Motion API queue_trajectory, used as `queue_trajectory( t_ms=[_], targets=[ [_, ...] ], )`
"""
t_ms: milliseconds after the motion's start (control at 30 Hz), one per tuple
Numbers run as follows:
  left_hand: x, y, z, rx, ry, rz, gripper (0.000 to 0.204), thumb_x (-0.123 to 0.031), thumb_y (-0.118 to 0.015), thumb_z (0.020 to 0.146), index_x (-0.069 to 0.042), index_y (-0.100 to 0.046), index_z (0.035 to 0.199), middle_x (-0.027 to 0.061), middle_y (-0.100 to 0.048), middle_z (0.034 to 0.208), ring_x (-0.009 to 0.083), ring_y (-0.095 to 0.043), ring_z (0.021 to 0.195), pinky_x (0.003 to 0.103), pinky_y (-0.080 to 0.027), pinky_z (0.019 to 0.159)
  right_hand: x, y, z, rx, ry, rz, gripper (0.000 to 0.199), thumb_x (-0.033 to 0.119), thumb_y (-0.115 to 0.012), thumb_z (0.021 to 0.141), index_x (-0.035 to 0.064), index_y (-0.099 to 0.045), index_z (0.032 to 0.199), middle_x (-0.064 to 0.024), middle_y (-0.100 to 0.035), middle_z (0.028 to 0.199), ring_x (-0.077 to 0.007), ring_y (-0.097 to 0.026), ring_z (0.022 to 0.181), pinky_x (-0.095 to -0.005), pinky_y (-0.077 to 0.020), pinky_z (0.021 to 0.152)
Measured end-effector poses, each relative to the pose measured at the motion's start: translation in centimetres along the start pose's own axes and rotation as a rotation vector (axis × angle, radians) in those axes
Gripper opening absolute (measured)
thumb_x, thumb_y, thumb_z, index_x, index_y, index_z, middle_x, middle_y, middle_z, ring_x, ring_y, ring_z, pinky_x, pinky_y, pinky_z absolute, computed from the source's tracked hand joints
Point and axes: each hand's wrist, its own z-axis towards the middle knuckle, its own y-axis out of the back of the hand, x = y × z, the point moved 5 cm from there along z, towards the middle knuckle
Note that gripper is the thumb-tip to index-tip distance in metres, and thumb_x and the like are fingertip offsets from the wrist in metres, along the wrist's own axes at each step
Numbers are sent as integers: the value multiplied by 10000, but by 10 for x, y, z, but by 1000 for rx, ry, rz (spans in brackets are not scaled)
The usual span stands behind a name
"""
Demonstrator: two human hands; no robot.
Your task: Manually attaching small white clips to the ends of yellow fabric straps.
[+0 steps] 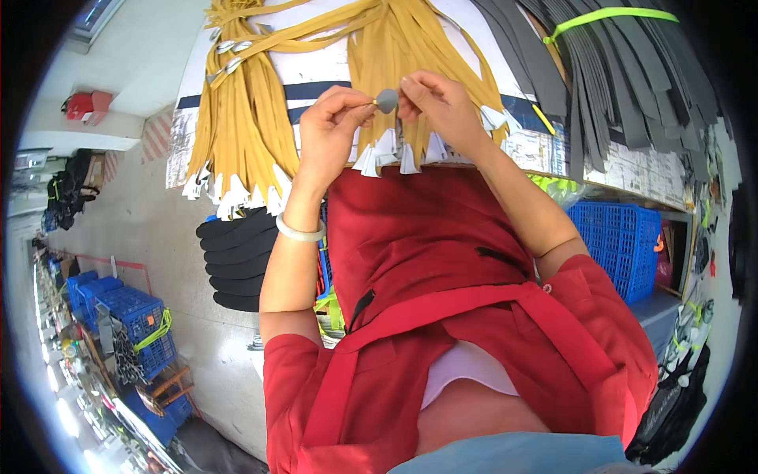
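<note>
A small grey rounded piece [387, 100] with a yellow bit at its left edge is held up over the table. My left hand [335, 126] pinches it by that edge between thumb and forefinger. On its other side, my right hand [442, 107] has thumb and fingers drawn together close to the edge; what lies between them is hidden. Beneath both hands, mustard-yellow straps [371, 55] hang toward me, their white-tipped ends [383, 150] at the table's front edge. Another thick bundle of mustard straps [245, 126] lies to the left.
Grey straps [624, 79] under a neon-yellow band [616, 14] cover the table's right side. A thin yellow tool [543, 118] lies beside them. Below stands a blue crate [604, 237]. A black folded stack [233, 261] sits lower left, with more blue crates [134, 316] further off.
</note>
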Motion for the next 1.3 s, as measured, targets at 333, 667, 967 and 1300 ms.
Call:
queue_trajectory(
  t_ms=[333, 667, 967, 1300],
  targets=[
    [-4, 94, -12, -368, -107, 117, 64, -90, -585, 927, -40, -620, 947, 119, -687, 861, 160, -663, 731, 287, -530, 722, -16, 43, -25, -94, -164, -58, 224, 220, -585, 948, 45, -592, 809, 31, -536, 706, -39, -487, 609, -191, -401, 559],
    [33, 31, -51, -128, 15, 490, 101, -14, -633, 863, 1, -668, 957, 61, -656, 936, 127, -605, 840, 249, -477, 774, -20, 82, -42, -107, -137, -793, 187, 205, -590, 909, 48, -630, 1002, -38, -618, 796, -169, -585, 729, -293, -466, 664],
    [33, -36, -50, 147, 112, 386, 108, 31, -588, 863, 22, -655, 947, 84, -639, 869, 154, -615, 788, 249, -479, 725, -54, 126, -38, -101, -323, -1016, 216, 208, -667, 842, 38, -667, 976, -72, -635, 750, -196, -598, 697, -301, -465, 664],
    [39, -73, -18, -33, 93, -230, 225, 83, -616, 842, 17, -624, 1056, 62, -608, 1037, 120, -618, 875, 239, -516, 783, -46, 65, -45, 27, -400, 429, 185, 161, -595, 931, 22, -564, 1049, -20, -610, 957, -110, -617, 798, -231, -521, 703]
  ],
)
